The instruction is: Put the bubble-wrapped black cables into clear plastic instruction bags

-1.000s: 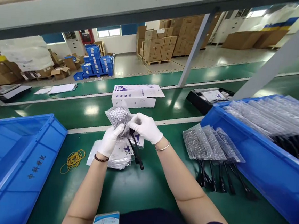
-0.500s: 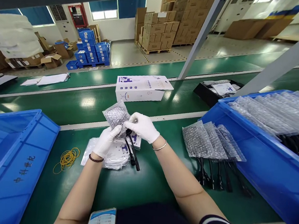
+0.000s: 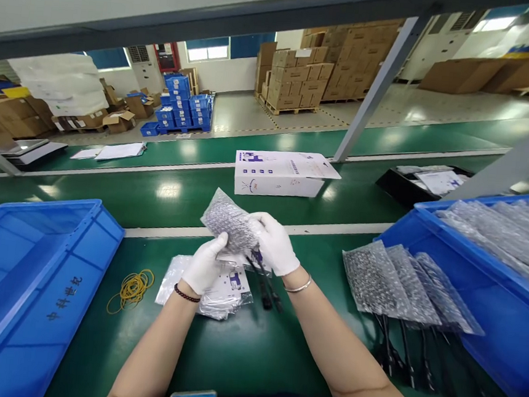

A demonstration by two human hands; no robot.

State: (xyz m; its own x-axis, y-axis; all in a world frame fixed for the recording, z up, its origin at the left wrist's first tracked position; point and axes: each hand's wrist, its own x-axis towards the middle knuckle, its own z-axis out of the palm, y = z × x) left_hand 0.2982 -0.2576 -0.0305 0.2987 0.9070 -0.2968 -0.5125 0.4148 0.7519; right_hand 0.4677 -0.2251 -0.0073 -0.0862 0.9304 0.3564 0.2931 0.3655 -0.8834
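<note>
Both my hands wear white gloves and hold a bubble-wrap pouch (image 3: 228, 219) above the green bench. My left hand (image 3: 204, 263) pinches its lower left edge with the thumb on top. Around its right end, my right hand (image 3: 276, 246) is closed. Black cables (image 3: 264, 290) with plug ends hang from the pouch below my right hand. A bagged printed card shows just under the pouch; I cannot tell whether it is held. Beneath lies a pile of clear-bagged printed cards (image 3: 235, 280). Yellow rubber bands (image 3: 132, 288) lie to the left.
Several bubble-wrapped pouches (image 3: 375, 279) with black cables lie at right, beside a blue bin (image 3: 471, 266) full of similar ones. Another blue bin (image 3: 79, 250) stands at left. A white printed box (image 3: 278, 181) and a black tray (image 3: 392, 188) sit farther back. A grey post (image 3: 376, 91) rises behind.
The pouch has turned from nearly upright to a slant, and my right hand has moved from pinching its lower end to wrapping its right side. The view has shifted, so the scene sits lower.
</note>
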